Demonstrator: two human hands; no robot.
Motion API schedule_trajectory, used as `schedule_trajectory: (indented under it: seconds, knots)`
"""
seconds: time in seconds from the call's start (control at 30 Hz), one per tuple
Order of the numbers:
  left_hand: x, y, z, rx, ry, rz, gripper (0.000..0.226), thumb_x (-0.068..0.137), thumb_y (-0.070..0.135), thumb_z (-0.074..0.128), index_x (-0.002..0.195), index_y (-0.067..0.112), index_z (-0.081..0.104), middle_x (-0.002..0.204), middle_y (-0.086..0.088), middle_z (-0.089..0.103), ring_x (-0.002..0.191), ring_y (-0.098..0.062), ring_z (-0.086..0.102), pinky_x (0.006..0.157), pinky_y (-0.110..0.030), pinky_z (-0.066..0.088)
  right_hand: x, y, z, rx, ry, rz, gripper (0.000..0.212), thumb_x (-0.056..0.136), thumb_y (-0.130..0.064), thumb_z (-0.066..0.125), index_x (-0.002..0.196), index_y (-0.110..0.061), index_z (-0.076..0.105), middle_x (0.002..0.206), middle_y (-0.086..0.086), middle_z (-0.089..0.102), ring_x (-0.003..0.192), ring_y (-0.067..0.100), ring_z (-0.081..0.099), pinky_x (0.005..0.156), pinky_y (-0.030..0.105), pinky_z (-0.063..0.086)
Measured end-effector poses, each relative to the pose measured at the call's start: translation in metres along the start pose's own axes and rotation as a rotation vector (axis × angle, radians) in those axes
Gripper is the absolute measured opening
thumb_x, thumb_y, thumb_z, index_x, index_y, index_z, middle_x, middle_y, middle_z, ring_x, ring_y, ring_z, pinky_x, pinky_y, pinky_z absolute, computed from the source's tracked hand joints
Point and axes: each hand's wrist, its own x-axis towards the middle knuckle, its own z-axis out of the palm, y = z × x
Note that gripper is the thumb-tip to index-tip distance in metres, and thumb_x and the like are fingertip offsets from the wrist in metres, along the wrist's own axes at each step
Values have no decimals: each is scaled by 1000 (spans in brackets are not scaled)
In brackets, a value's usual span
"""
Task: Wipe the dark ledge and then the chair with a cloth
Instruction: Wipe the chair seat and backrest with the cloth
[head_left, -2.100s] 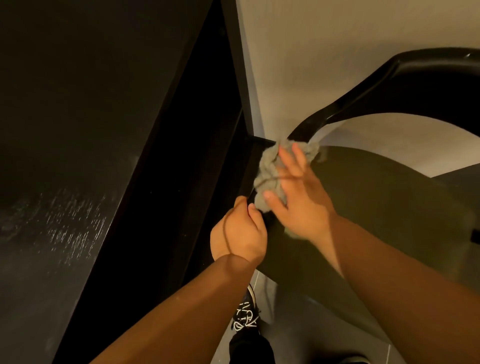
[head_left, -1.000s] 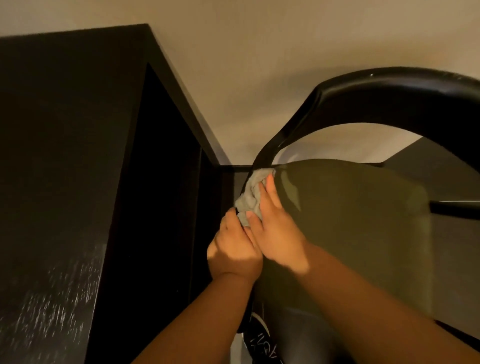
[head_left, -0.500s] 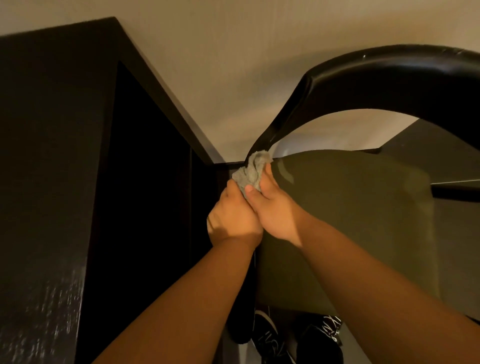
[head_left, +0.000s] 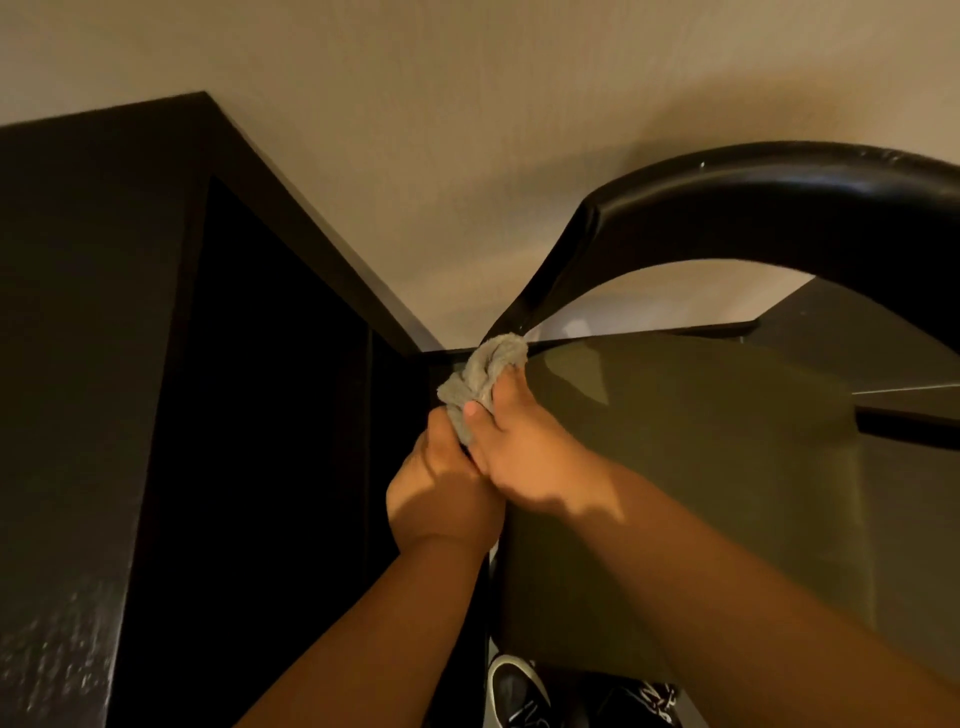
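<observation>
While right hand (head_left: 524, 457) grips cloth (head_left: 483, 374) bunched into chair (head_left: 675, 467) back-post joint, frame centre, to reach the corner, left hand (head_left: 441, 499) curls alongside, grip target unclear.

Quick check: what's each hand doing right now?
Left hand: fingers curled; what it grips, if anything, is hidden.
Right hand: grips the grey cloth.

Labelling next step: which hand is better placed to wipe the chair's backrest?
Probably right. The right hand grips the cloth at the foot of the backrest. The left hand is curled lower beside the seat edge; what it holds is hidden.
</observation>
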Motion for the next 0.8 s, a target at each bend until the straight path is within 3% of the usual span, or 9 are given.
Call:
schedule_trajectory:
  seconds: [0.13, 0.3, 0.4, 0.47, 0.5, 0.57, 0.63, 0.73, 0.8]
  knots:
    - [-2, 5, -2, 27, 53, -8, 38, 105, 40, 41, 137, 23, 53, 106, -1, 70, 82, -22, 66, 59, -33, 29, 31, -18, -23, 91, 235, 171, 60, 107, -37, 44, 149, 1, 23, 155, 24, 36, 121, 29, 52, 105, 47, 46]
    - [2, -6, 4, 126, -22, -12, 39, 96, 42, 62, 130, 34, 46, 101, 10, 67, 76, -11, 64, 55, -28, 34, 16, -35, 3, 70, 261, 182, 54, 106, -26, 47, 148, 2, 29, 146, 21, 43, 125, 30, 53, 100, 35, 48]
    - [1, 0, 1, 60, 16, -40, 32, 100, 42, 54, 131, 33, 48, 97, 10, 66, 66, -9, 51, 48, -25, 25, 27, -33, 1, 314, 277, 308, 61, 105, -26, 44, 157, -3, 22, 153, 24, 39, 134, 41, 46, 104, 41, 41]
    - [0, 4, 0, 65, 78, -15, 35, 101, 42, 43, 132, 28, 53, 93, 6, 68, 63, -10, 47, 47, -22, 19, 38, -28, -8, -154, 245, 284, 68, 105, -26, 45, 157, 4, 14, 152, 28, 40, 130, 47, 48, 104, 52, 41]
    - [-1, 4, 2, 73, 97, 4, 37, 101, 42, 41, 132, 26, 54, 91, 5, 68, 61, -11, 46, 46, -22, 19, 45, -30, -15, -140, 296, 334, 66, 105, -25, 45, 156, 4, 16, 151, 27, 42, 128, 44, 50, 103, 49, 43]
    - [0, 3, 5, 72, 109, 2, 38, 100, 42, 40, 130, 25, 56, 87, 5, 67, 58, -10, 43, 45, -25, 20, 56, -36, -27, 396, 526, 422, 50, 107, -29, 46, 147, -3, 33, 139, 22, 51, 114, 30, 55, 86, 30, 46]
    - [3, 4, 6, 80, 91, -37, 39, 99, 44, 36, 130, 28, 54, 86, 6, 66, 59, -11, 45, 48, -28, 25, 56, -36, -23, 321, 559, 461, 46, 107, -33, 49, 139, 0, 40, 128, 18, 58, 100, 20, 54, 78, 25, 38]
    - [3, 6, 3, 45, 59, -88, 38, 99, 49, 32, 130, 35, 49, 94, 9, 67, 72, -13, 62, 57, -32, 43, 49, -33, -4, 204, 406, 407, 53, 107, -35, 50, 145, 0, 37, 134, 15, 60, 115, 23, 60, 90, 22, 41]
    - [3, 6, 3, -17, 51, -91, 32, 100, 48, 35, 126, 37, 51, 91, 11, 65, 72, -9, 61, 60, -32, 44, 50, -35, -1, 237, 439, 396, 56, 106, -37, 53, 145, -1, 37, 136, 15, 59, 123, 27, 59, 98, 23, 41]
